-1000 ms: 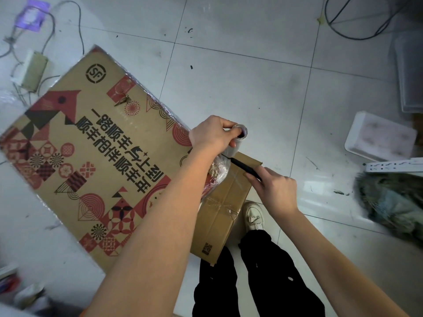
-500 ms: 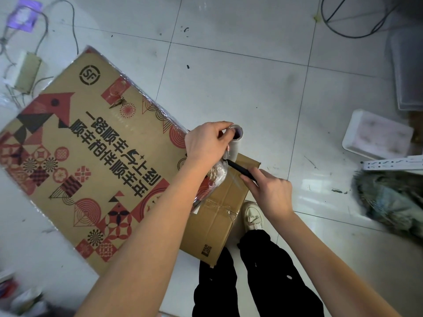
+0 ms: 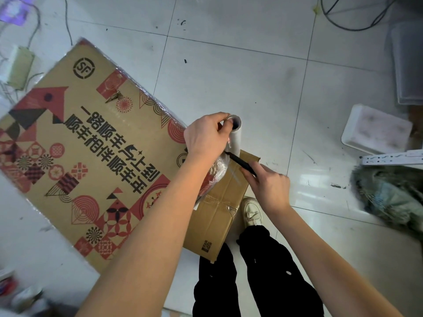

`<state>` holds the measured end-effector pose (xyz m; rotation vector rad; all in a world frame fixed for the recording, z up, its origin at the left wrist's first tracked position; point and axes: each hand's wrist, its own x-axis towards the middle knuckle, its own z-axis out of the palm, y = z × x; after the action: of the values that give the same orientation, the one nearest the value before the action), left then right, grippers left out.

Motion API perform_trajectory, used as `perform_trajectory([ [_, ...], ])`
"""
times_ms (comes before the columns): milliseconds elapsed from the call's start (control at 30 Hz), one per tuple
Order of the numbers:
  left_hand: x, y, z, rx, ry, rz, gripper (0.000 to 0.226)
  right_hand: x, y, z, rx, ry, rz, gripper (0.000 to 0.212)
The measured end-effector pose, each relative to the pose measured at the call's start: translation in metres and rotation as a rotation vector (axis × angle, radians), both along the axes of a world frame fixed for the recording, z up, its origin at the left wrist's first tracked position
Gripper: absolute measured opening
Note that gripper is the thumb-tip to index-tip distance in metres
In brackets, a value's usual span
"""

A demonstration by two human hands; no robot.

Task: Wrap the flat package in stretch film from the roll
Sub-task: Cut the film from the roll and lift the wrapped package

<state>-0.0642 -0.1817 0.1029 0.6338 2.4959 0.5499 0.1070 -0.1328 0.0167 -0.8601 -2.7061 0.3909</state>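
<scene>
Your left hand [image 3: 207, 136] grips the top end of the stretch film roll [image 3: 234, 136], fingers curled over its open core, holding it upright at the right edge of the flat package [image 3: 91, 156]. Your right hand [image 3: 269, 186] is closed around a black blade tool [image 3: 240, 162], whose tip meets the bunched film [image 3: 218, 167] stretched between the roll and the package. The flat package is a large printed cardboard piece with red and black patterns and an SF logo, lying tilted across the left half of the view with clear film glinting along its upper edge. Under its right end sits a plain brown carton [image 3: 219, 211], taped shut, so nothing shows of what is inside. To the right, a white foam tray [image 3: 375, 129] lies open with nothing visible in it, and a grey bin [image 3: 407, 62] stands at the far edge; its contents cannot be seen. Near the tray lie a white perforated rail [image 3: 391, 156] and a crumpled greenish bundle [image 3: 389, 195]. Your white shoe [image 3: 251, 211] and black trousers [image 3: 258, 271] stand right beside the carton. Cables [image 3: 343, 19] trail across the white floor tiles [image 3: 229, 72], with a beige adapter [image 3: 19, 67] at the left.
</scene>
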Motion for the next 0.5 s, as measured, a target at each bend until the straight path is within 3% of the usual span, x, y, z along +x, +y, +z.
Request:
perform_trajectory([
  [500, 0.000, -0.001, -0.005, 0.015, -0.006, 0.020, 0.029, 0.011, -0.002, -0.016, -0.030, -0.021, -0.018, 0.040],
])
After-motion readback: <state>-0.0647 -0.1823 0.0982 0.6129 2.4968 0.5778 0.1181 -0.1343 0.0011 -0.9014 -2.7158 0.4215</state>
